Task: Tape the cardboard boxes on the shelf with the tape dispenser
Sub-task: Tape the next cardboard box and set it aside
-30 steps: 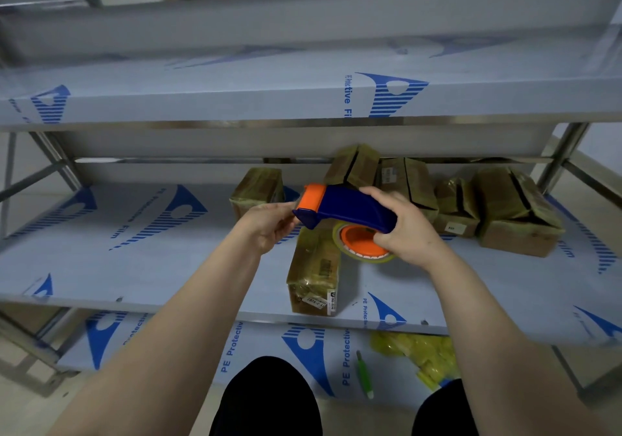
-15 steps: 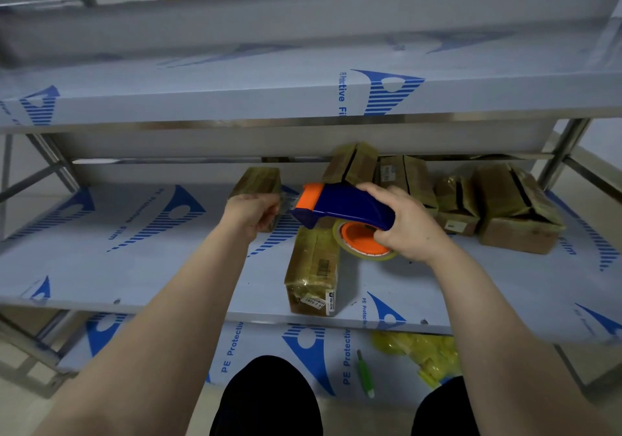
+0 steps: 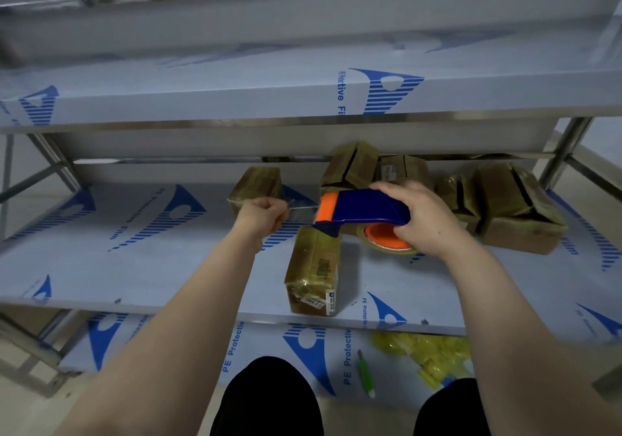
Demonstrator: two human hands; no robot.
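My right hand (image 3: 422, 215) grips the blue and orange tape dispenser (image 3: 360, 209) above the middle shelf (image 3: 141, 267). Its orange roll core (image 3: 383, 237) shows under my palm. My left hand (image 3: 261, 215) pinches the free end of a clear tape strip (image 3: 301, 207) stretched out from the dispenser's orange mouth. Just below the dispenser lies a long tape-wrapped cardboard box (image 3: 313, 272), end toward me, near the shelf's front edge. Neither hand touches it.
Several more wrapped boxes stand at the back of the shelf: one behind my left hand (image 3: 257, 181), a cluster on the right (image 3: 515, 210). An upper shelf (image 3: 303, 98) overhangs. On the bottom shelf lie a green pen-like tool (image 3: 366, 373) and yellow plastic (image 3: 427, 354).
My left hand left the dispenser's mouth and drew away to the left, and a strip of clear tape now spans the gap. The right hand and dispenser barely moved.
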